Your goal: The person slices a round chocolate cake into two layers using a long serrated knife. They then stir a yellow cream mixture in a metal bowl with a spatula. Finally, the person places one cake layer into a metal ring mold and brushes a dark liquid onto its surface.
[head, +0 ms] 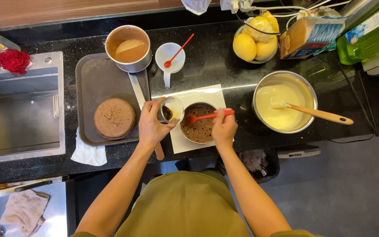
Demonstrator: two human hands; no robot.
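Note:
My left hand (151,124) holds a small clear glass cup (171,110) with dark liquid, tilted beside a round metal tin (197,123) that holds a brown cake layer. My right hand (223,127) grips a red silicone brush (203,117) whose head lies over the cake in the tin. The tin stands on a white paper sheet (200,95) on the black counter. A second round brown cake layer (114,118) rests on a grey tray (94,81) to the left.
A metal bowl of pale cream (284,102) with a wooden-handled spatula (322,114) stands right. At the back are a metal tin (128,47), a white cup with a red spoon (170,57), a bowl of lemons (255,41) and a green bottle (367,36). A sink (19,106) is left.

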